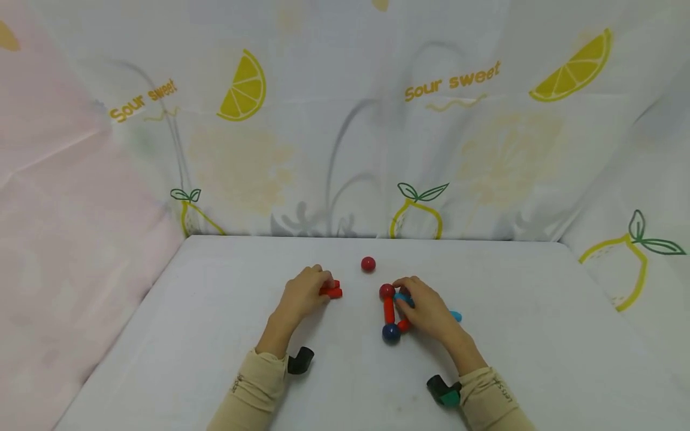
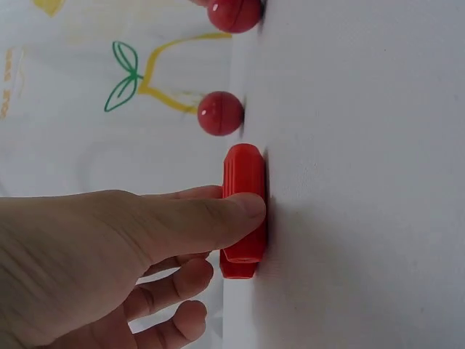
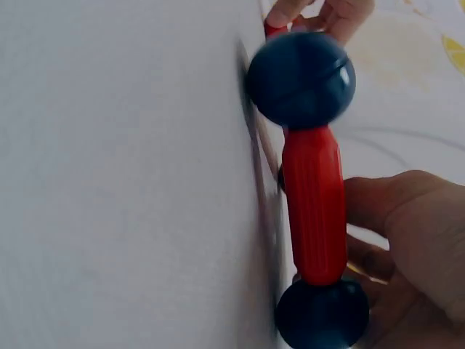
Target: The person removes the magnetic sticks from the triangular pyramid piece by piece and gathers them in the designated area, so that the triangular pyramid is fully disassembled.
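Two red rods [image 1: 334, 293] lie side by side at my left hand [image 1: 307, 291]. In the left wrist view, my thumb presses the near red rod [image 2: 243, 171] from this side, with the index finger behind. My right hand [image 1: 429, 308] pinches a light blue rod [image 1: 400, 297] between thumb and index finger. That rod is beside a red ball [image 1: 387, 291], which a red rod [image 1: 389, 311] joins to a dark blue ball [image 1: 391, 333]. In the right wrist view another red rod [image 3: 316, 207] links two dark blue balls; my palm partly hides this frame.
A loose red ball [image 1: 368, 264] lies behind, between the hands. Another light blue rod [image 1: 456, 315] pokes out beyond the right hand. A white table [image 1: 350, 383] bears everything, with a lemon-printed cloth [image 1: 323, 149] hanging behind its far edge.
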The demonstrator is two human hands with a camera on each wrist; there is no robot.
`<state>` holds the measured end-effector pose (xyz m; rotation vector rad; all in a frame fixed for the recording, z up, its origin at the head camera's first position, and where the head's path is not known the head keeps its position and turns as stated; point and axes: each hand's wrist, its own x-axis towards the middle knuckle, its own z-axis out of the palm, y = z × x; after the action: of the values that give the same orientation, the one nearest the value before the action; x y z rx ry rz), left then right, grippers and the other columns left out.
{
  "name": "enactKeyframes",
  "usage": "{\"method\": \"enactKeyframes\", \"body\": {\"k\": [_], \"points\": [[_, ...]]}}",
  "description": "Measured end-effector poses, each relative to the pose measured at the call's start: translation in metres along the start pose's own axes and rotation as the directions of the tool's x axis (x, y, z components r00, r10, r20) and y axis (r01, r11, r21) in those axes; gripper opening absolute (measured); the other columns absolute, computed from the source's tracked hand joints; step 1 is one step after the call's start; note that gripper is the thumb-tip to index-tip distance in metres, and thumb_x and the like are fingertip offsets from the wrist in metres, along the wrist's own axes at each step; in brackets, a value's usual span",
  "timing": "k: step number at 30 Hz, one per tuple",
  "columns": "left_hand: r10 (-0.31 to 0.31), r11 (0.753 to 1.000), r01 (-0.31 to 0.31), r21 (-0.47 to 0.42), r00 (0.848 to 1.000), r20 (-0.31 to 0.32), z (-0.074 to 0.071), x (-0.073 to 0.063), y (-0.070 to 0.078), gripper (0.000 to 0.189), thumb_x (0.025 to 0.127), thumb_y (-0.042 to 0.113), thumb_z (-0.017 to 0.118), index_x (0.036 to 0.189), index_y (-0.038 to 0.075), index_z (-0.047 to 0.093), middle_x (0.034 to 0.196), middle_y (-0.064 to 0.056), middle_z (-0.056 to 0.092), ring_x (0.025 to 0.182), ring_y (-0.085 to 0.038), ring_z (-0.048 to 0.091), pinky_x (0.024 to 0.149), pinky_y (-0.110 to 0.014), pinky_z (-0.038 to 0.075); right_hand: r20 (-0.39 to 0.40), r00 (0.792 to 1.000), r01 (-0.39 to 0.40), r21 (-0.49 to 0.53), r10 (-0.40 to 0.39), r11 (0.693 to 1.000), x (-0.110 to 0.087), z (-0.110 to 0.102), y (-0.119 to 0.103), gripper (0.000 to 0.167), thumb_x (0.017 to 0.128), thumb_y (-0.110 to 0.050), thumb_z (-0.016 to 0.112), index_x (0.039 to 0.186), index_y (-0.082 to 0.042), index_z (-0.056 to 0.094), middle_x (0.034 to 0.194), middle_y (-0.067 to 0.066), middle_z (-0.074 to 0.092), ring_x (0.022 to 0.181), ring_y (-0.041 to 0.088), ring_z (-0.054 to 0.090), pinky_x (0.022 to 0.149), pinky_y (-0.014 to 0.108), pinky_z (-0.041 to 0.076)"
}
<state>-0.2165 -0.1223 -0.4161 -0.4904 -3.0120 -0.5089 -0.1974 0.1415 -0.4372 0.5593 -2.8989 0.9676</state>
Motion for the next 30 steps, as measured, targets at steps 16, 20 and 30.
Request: {"method": "enactKeyframes", "body": {"k": [16, 20, 30], "points": [[0.405, 0.909, -0.39, -0.148, 0.91, 0.09, 0.027, 0.004, 0.049, 0.037, 0.086, 0.014, 0.069, 0.122, 0.012, 0.061, 0.108, 0.001, 0.063, 0.099, -0.012, 0.057, 0.087, -0.023, 0.049, 0.13, 0.982, 0.129, 0.054, -0.135, 0.99, 0.002, -0.001, 0.002, 0.015, 0.088, -0.018, 0.066, 0.102, -0.014, 0.062, 0.092, -0.005, 0.065, 0.086, 0.01, 0.059, 0.079, 0.028, 0.051], [0.359, 0.925, -0.332, -0.184, 0.923, 0.136, 0.023, 0.004, 0.047, 0.031, 0.084, 0.019, 0.072, 0.113, 0.012, 0.065, 0.1, 0.001, 0.061, 0.089, -0.01, 0.055, 0.079, -0.019, 0.048, 0.109, 0.99, 0.086, 0.029, -0.089, 0.996, 0.002, -0.004, 0.004, 0.018, 0.087, -0.018, 0.067, 0.104, -0.013, 0.061, 0.093, -0.005, 0.063, 0.087, 0.01, 0.058, 0.08, 0.028, 0.05], [0.376, 0.913, -0.341, -0.226, 0.916, 0.137, 0.018, 0.003, 0.044, 0.023, 0.08, 0.017, 0.074, 0.101, 0.012, 0.066, 0.09, 0.001, 0.058, 0.078, -0.009, 0.054, 0.069, -0.017, 0.045, 0.154, 0.975, 0.181, -0.118, -0.162, 0.976, -0.015, -0.002, -0.026, 0.02, 0.086, -0.028, 0.068, 0.098, -0.013, 0.062, 0.077, -0.01, 0.054, 0.066, 0.003, 0.047, 0.06, 0.02, 0.042]]}}
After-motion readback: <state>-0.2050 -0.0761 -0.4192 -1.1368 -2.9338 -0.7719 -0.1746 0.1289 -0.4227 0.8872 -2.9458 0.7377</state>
